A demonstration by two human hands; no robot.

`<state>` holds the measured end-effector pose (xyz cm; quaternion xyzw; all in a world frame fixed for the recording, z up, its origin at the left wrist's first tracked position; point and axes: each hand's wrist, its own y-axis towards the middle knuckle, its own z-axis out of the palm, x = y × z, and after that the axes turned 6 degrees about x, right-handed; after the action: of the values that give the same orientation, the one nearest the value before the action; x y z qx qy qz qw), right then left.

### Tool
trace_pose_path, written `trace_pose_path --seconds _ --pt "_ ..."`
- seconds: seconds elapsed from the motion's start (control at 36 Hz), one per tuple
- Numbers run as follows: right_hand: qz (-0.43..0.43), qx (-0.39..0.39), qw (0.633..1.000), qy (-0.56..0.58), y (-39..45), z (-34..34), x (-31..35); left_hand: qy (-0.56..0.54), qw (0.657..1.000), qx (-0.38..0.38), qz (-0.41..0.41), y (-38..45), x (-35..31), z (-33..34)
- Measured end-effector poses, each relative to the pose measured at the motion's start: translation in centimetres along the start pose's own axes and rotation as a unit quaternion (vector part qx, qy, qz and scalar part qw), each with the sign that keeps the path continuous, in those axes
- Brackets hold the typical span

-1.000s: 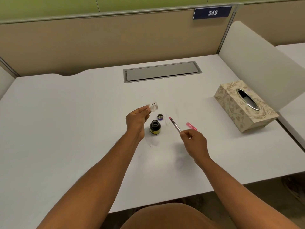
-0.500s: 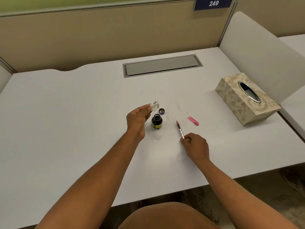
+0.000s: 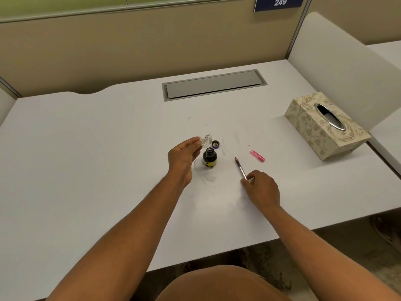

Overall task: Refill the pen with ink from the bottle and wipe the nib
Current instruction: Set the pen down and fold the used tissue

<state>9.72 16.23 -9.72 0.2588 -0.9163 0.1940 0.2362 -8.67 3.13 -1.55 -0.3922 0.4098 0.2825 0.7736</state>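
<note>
A small dark ink bottle [image 3: 209, 157] stands open on the white desk [image 3: 86, 170], its cap [image 3: 215, 144] lying just behind it. My left hand [image 3: 183, 158] is left of the bottle and pinches a crumpled, ink-stained tissue [image 3: 205, 139] above the desk. The pen [image 3: 240, 168] lies low on the desk, nib pointing away from me, with my right hand [image 3: 261, 187] gripping its rear end. The pink pen cap [image 3: 257, 155] lies to the right of the nib.
A patterned tissue box [image 3: 325, 124] sits at the right near the desk's edge. A grey cable hatch [image 3: 213, 84] is set into the desk at the back. Partition walls stand behind and at the right. Faint ink smears mark the desk around the bottle.
My right hand has lowered the pen from beside the bottle down to the desk, to the right of it. The left hand stays still with the tissue.
</note>
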Motion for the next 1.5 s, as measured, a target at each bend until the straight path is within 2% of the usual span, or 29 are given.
trace_pose_path --seconds 0.28,0.44,0.56,0.69,0.89,1.0,1.14,1.17,1.19,1.33,1.39,1.5 --pt "-0.009 -0.022 1.000 0.004 0.3 -1.3 0.8 0.007 1.000 0.020 -0.005 0.0 -0.4 -0.6" --pt "-0.078 -0.046 0.994 0.057 -0.2 -2.3 4.3 0.006 1.000 0.027 -0.013 -0.5 0.1 -1.4" --pt "-0.101 0.009 0.975 0.200 -0.8 -2.9 8.0 0.002 0.999 0.032 -0.011 -1.0 0.1 -2.0" --pt "-0.120 0.100 0.926 0.344 -1.2 -3.0 11.8 -0.002 0.999 0.035 0.003 -1.6 0.1 -2.9" --pt "-0.135 0.172 0.901 0.375 -1.4 -2.2 14.9 -0.018 0.999 0.024 0.026 -2.5 -0.1 -4.5" --pt "-0.134 0.160 0.900 0.382 -1.4 -2.0 15.6 0.000 0.999 0.034 0.039 -2.7 -1.2 -4.5" --pt "-0.138 0.124 0.898 0.400 -1.0 -1.6 15.7 0.037 0.998 0.055 0.015 -3.9 -1.6 -4.5" --pt "-0.196 0.243 0.876 0.368 -1.6 -1.7 17.5 0.005 0.996 -0.060 0.070 -6.7 -1.4 -5.3" --pt "-0.240 0.315 0.861 0.320 -2.3 -1.7 18.5 -0.023 0.984 -0.139 0.106 -9.0 -1.2 -5.7" --pt "-0.251 0.306 0.860 0.324 -2.5 -0.4 19.5 0.046 0.983 -0.140 0.105 -10.3 -1.6 -7.5" --pt "-0.251 0.300 0.865 0.315 -2.5 -0.3 19.5 0.038 0.983 -0.149 0.101 -10.4 -1.9 -7.9" --pt "-0.270 0.328 0.853 0.302 -3.3 1.0 20.6 0.014 0.971 -0.213 0.112 -12.7 -1.4 -9.7"
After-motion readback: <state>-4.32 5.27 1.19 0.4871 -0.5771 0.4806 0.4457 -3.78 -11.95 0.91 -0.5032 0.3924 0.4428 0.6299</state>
